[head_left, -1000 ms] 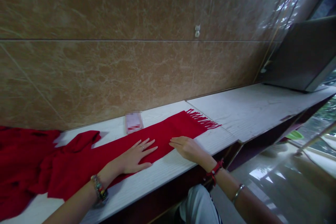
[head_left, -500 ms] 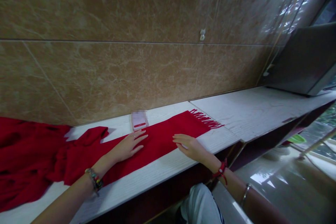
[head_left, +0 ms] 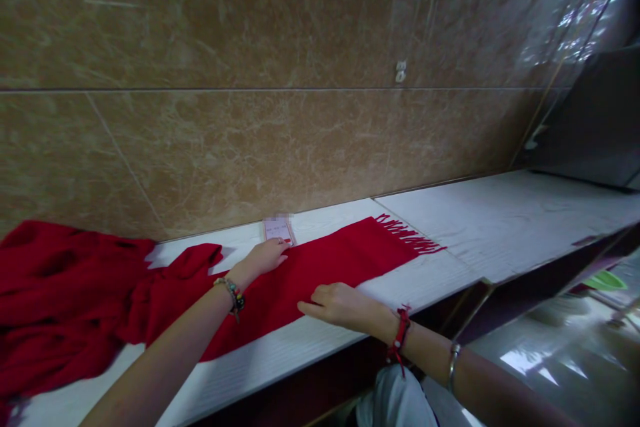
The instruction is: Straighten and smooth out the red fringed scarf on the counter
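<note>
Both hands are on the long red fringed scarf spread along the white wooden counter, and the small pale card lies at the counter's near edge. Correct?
No. The head view shows the small pale card behind the long red fringed scarf, by the brown marble wall, not at the near edge. The left hand and right hand are on the scarf, on the white wooden counter.

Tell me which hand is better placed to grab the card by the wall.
Left. The left hand lies on the scarf, fingertips beside the card; the right hand sits farther off, at the near edge.
</note>
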Motion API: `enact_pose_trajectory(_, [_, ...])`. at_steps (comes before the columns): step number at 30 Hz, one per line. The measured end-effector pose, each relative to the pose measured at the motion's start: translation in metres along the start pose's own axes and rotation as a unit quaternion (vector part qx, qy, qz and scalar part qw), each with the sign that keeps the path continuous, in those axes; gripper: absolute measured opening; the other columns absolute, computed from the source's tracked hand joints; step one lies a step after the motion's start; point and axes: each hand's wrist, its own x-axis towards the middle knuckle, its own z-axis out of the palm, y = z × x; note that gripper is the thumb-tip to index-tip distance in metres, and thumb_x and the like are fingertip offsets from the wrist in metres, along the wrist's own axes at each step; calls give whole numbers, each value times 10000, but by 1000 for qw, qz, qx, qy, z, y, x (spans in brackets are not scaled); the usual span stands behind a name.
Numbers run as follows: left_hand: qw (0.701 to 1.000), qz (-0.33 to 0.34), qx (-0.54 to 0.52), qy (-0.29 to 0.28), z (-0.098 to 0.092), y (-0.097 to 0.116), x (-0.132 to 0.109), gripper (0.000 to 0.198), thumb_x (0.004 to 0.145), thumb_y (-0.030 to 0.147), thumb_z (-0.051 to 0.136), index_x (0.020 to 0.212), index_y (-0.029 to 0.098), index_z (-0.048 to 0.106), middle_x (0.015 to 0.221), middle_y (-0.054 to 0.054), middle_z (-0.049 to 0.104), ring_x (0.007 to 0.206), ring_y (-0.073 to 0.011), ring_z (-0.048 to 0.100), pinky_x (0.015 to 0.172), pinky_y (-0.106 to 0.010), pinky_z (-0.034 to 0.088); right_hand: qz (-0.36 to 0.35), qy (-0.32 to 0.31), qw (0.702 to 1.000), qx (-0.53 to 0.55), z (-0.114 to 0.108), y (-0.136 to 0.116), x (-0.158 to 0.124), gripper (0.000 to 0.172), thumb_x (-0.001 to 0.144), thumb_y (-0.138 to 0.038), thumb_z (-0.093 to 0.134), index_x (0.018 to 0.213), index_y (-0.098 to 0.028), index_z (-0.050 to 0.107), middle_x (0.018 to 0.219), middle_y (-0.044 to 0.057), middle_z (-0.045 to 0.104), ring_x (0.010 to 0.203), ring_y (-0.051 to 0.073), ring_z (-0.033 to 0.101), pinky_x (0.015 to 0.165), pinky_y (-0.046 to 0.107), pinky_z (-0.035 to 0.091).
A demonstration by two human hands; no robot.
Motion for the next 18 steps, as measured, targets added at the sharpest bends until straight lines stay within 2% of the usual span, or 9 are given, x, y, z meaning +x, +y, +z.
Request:
enact_pose_trajectory(2, [1000, -15, -4, 6, 2, -1, 7, 283, 788, 206, 475, 1056, 182, 562, 1064, -89, 593, 974, -188, 540, 847, -293, 413, -13, 0, 1000, -23, 2, 1, -1, 288, 873, -106, 386, 1143, -198, 427, 765, 17, 576, 657, 117, 525, 516, 221, 353])
enact_pose_trajectory(5, [999, -27, -9, 15, 4, -4, 15, 279, 786, 207, 469, 1045, 188, 571, 1026, -84, 616, 945, -190, 557, 828, -292, 421, -38, 10, 998, -41, 5, 4, -1, 235, 887, -124, 371, 1075, -234, 458, 781, -4, 559, 648, 104, 504, 507, 217, 324])
enact_pose_trajectory(8, [1000, -26, -4, 14, 2, -5, 18, 255, 783, 203, 462, 1003, 186, 591, 979, -80, 633, 907, -192, 570, 797, -288, 434, -57, 22, 998, -35, 6, 7, 0, 138, 880, -128, 390, 908, -188, 511, 786, 3, 547, 662, 114, 493, 521, 233, 326])
enact_pose_trajectory(11, [1000, -23, 0, 15, 0, -4, 18, 231, 783, 200, 458, 965, 183, 599, 958, -74, 633, 892, -186, 568, 789, -282, 436, -51, 27, 998, -23, 7, 6, 1, 133, 868, -111, 406, 798, -150, 512, 779, 20, 544, 673, 126, 486, 540, 251, 337])
enact_pose_trajectory(18, [1000, -19, 10, 20, 1, 2, 21, 224, 773, 191, 482, 969, 173, 588, 974, -75, 609, 917, -181, 545, 826, -285, 420, -9, 40, 999, -11, 12, 1, 3, 108, 866, -113, 416, 836, -138, 516, 794, 32, 553, 687, 145, 488, 574, 278, 349])
